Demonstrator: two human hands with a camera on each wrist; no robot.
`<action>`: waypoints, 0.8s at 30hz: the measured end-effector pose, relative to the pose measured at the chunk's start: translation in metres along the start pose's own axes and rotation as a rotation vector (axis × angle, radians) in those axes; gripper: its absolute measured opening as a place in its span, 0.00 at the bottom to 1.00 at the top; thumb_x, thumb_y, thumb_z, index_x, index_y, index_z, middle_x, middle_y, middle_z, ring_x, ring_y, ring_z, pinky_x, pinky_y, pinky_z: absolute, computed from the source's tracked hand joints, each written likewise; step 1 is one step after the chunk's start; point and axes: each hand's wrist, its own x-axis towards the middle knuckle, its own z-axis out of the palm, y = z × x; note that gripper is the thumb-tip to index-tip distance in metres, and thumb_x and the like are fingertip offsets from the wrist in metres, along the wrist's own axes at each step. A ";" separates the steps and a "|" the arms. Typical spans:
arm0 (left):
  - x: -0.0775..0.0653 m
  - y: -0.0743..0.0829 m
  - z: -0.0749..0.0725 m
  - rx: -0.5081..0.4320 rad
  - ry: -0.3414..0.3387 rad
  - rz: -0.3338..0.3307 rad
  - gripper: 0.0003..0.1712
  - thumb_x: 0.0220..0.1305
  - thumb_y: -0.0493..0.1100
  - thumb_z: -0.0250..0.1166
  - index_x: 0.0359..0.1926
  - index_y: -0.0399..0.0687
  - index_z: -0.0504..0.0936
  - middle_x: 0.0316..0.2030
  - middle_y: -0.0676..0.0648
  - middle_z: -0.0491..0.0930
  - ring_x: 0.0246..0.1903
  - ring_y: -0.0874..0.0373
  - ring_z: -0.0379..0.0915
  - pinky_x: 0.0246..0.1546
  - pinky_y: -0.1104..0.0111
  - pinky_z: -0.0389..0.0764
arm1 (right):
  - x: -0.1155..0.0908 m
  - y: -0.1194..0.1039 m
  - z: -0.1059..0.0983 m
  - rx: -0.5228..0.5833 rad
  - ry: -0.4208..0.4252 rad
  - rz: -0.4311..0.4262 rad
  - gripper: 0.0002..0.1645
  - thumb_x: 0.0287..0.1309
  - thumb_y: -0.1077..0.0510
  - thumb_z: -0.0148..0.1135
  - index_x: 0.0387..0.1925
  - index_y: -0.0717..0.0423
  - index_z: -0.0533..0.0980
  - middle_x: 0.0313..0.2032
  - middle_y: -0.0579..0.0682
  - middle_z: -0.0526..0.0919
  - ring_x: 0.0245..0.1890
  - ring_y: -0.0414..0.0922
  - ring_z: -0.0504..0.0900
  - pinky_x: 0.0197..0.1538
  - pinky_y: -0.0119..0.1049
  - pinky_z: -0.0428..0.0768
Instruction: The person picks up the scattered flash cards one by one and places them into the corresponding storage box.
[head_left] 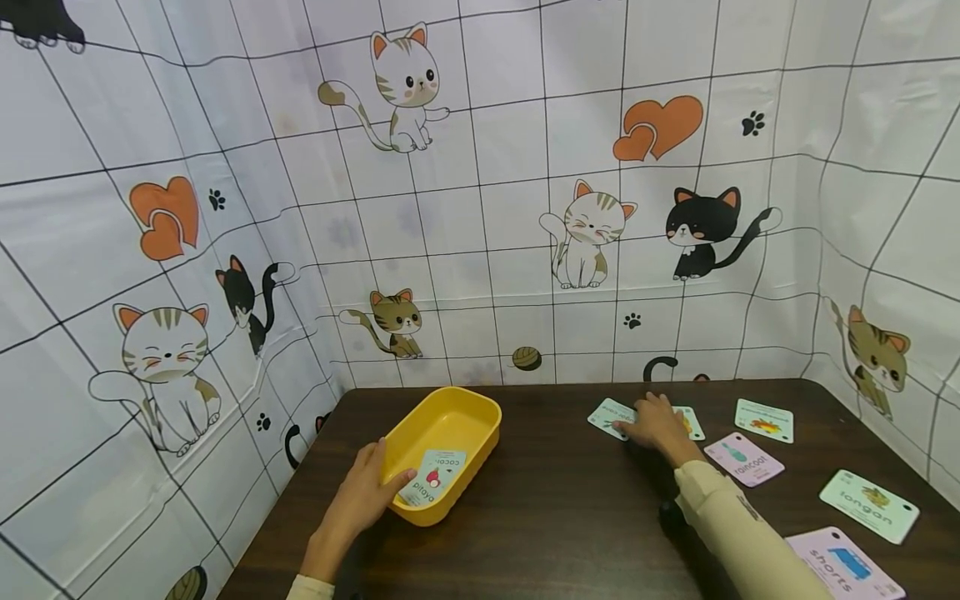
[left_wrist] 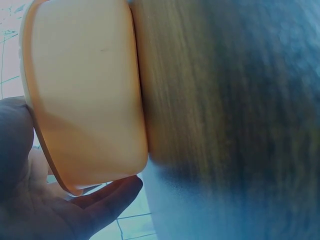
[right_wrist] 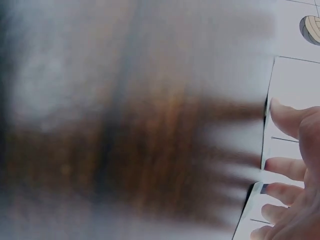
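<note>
At the center-left of the frame, the person's left hand point(head_left: 356, 496) gripped the near left rim of a yellow tray point(head_left: 450, 412), thumb inside and fingers outside. A pitaya card point(head_left: 431, 492) lay in the tray's near end. Right of center, the right hand point(head_left: 660, 427) reached across the table point(head_left: 562, 508), its fingers spread and unclenched, touching a left green card point(head_left: 604, 414) and a right green card point(head_left: 694, 423). Toward the right edge lay a fruit card point(head_left: 763, 417), a pink raincoat card point(head_left: 738, 468), a green card with yellow fruit point(head_left: 858, 508) and, lower right, a shorts card point(head_left: 828, 546). A cat-print sheet point(head_left: 517, 233) hung behind.
</note>
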 end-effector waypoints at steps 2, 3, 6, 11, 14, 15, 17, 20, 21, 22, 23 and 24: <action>0.000 0.000 0.000 0.001 0.000 -0.001 0.57 0.75 0.66 0.64 0.82 0.27 0.55 0.76 0.25 0.62 0.67 0.32 0.73 0.69 0.36 0.74 | 0.000 -0.002 -0.003 -0.002 0.005 -0.004 0.42 0.71 0.44 0.67 0.66 0.79 0.73 0.74 0.81 0.62 0.77 0.79 0.56 0.73 0.80 0.59; 0.000 0.000 0.000 0.001 0.000 -0.002 0.57 0.76 0.66 0.64 0.82 0.27 0.55 0.76 0.25 0.62 0.67 0.32 0.73 0.69 0.36 0.74 | 0.000 -0.002 -0.004 -0.003 0.008 -0.006 0.41 0.70 0.45 0.68 0.65 0.79 0.73 0.74 0.81 0.63 0.77 0.79 0.56 0.73 0.80 0.60; 0.000 0.000 0.000 0.003 0.001 -0.004 0.56 0.76 0.65 0.64 0.82 0.27 0.55 0.76 0.25 0.62 0.67 0.32 0.73 0.69 0.36 0.74 | 0.000 -0.003 -0.006 -0.009 0.012 -0.012 0.39 0.69 0.46 0.69 0.62 0.78 0.75 0.71 0.80 0.67 0.75 0.79 0.60 0.71 0.79 0.63; 0.000 0.001 0.000 0.002 -0.002 -0.001 0.56 0.76 0.65 0.64 0.82 0.27 0.55 0.76 0.25 0.62 0.67 0.32 0.73 0.69 0.37 0.74 | 0.001 -0.002 -0.007 -0.016 0.009 -0.020 0.37 0.68 0.46 0.71 0.59 0.77 0.78 0.61 0.76 0.76 0.67 0.75 0.69 0.67 0.77 0.68; 0.000 0.001 -0.001 0.001 -0.004 -0.002 0.57 0.76 0.66 0.64 0.82 0.27 0.55 0.76 0.25 0.62 0.67 0.33 0.74 0.69 0.36 0.74 | 0.001 -0.002 -0.008 -0.018 0.000 -0.019 0.36 0.68 0.46 0.71 0.59 0.77 0.78 0.60 0.75 0.77 0.66 0.74 0.69 0.67 0.76 0.69; 0.000 0.001 -0.001 0.001 -0.004 -0.002 0.56 0.76 0.66 0.64 0.82 0.27 0.55 0.76 0.25 0.62 0.67 0.33 0.74 0.69 0.36 0.74 | 0.001 -0.002 -0.008 -0.018 -0.001 -0.018 0.36 0.68 0.47 0.71 0.59 0.77 0.78 0.61 0.76 0.77 0.67 0.75 0.69 0.67 0.76 0.69; 0.000 0.001 -0.001 0.000 -0.003 -0.001 0.56 0.76 0.65 0.64 0.82 0.27 0.55 0.76 0.25 0.62 0.67 0.33 0.73 0.69 0.36 0.74 | 0.002 -0.003 -0.008 -0.018 -0.003 -0.018 0.36 0.68 0.47 0.72 0.58 0.77 0.78 0.61 0.76 0.77 0.67 0.75 0.69 0.67 0.76 0.70; 0.000 0.001 -0.001 -0.002 -0.001 0.003 0.56 0.76 0.65 0.64 0.82 0.27 0.55 0.76 0.25 0.62 0.67 0.33 0.73 0.69 0.37 0.74 | 0.002 -0.002 -0.007 -0.004 -0.001 -0.013 0.36 0.68 0.47 0.72 0.58 0.77 0.78 0.59 0.75 0.79 0.66 0.75 0.70 0.66 0.75 0.71; 0.000 0.001 -0.001 -0.003 0.000 0.004 0.56 0.76 0.65 0.64 0.82 0.27 0.55 0.76 0.25 0.62 0.67 0.33 0.73 0.69 0.37 0.74 | 0.002 -0.002 -0.007 0.002 0.001 -0.013 0.36 0.67 0.47 0.73 0.58 0.78 0.77 0.58 0.75 0.80 0.66 0.75 0.71 0.65 0.74 0.71; 0.000 0.001 0.000 -0.003 0.001 0.005 0.56 0.76 0.65 0.64 0.82 0.27 0.55 0.76 0.25 0.62 0.66 0.33 0.74 0.69 0.37 0.74 | 0.002 -0.002 -0.006 0.007 0.002 -0.011 0.36 0.67 0.48 0.73 0.58 0.78 0.77 0.57 0.75 0.81 0.66 0.76 0.71 0.65 0.74 0.71; -0.001 0.001 0.000 -0.003 0.001 0.007 0.56 0.76 0.65 0.64 0.82 0.26 0.55 0.76 0.25 0.62 0.66 0.33 0.74 0.69 0.37 0.74 | 0.002 -0.003 -0.006 0.013 0.003 -0.007 0.37 0.67 0.48 0.73 0.59 0.78 0.77 0.57 0.75 0.81 0.67 0.76 0.71 0.65 0.74 0.71; 0.000 0.001 0.000 -0.003 0.002 0.008 0.56 0.76 0.65 0.64 0.82 0.26 0.55 0.76 0.25 0.62 0.66 0.32 0.74 0.69 0.37 0.74 | 0.002 -0.003 -0.005 0.018 0.004 -0.003 0.37 0.67 0.48 0.73 0.59 0.78 0.76 0.57 0.75 0.81 0.67 0.76 0.71 0.65 0.74 0.71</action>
